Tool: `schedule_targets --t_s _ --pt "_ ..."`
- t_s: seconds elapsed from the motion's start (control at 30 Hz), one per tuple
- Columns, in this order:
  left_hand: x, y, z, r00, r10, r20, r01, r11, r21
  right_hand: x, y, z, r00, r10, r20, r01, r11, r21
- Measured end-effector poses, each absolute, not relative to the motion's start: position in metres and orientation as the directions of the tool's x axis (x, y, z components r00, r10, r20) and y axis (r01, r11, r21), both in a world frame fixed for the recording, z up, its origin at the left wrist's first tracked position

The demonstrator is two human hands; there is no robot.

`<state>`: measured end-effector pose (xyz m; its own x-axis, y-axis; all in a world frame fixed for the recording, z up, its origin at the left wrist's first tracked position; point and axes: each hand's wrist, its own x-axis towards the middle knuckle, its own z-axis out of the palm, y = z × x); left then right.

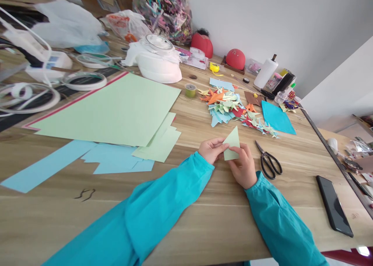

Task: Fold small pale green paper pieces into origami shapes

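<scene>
A small piece of folded light-green paper (233,139), pointed at the top, is held up over the table between both hands. My left hand (212,149) pinches its left edge between thumb and fingers. On the other side, my right hand (243,165) grips the lower right part, with its fingers lying across the front. Black-handled scissors (269,161) lie just right of my right hand, blades pointing away. Beyond the hands sits a pile of folded paper stars (224,103) in green, orange, blue and red.
Large green sheets (110,110) lie at the left, with blue paper strips (116,157) partly beneath. A phone (334,206) rests near the right edge. Behind are a thread spool (190,90), a turquoise sheet (278,117), a white bottle (266,73) and red pincushions (235,59).
</scene>
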<state>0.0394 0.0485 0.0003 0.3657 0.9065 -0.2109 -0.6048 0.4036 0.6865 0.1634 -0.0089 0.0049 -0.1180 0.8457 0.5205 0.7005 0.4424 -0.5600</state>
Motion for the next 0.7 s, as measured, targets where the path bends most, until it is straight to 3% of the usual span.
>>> schedule_targets --t_s 0.4,0.7 --pt "0.04 0.053 -0.004 0.389 0.898 -0.206 -0.568 0.41 0.713 0.164 -0.007 0.005 0.138 0.859 0.492 0.483 0.376 -0.791" --pt "0.04 0.051 -0.006 0.457 0.871 -0.181 -0.485 0.415 0.77 0.165 -0.003 0.003 0.326 0.902 0.285 0.218 0.222 -0.951"
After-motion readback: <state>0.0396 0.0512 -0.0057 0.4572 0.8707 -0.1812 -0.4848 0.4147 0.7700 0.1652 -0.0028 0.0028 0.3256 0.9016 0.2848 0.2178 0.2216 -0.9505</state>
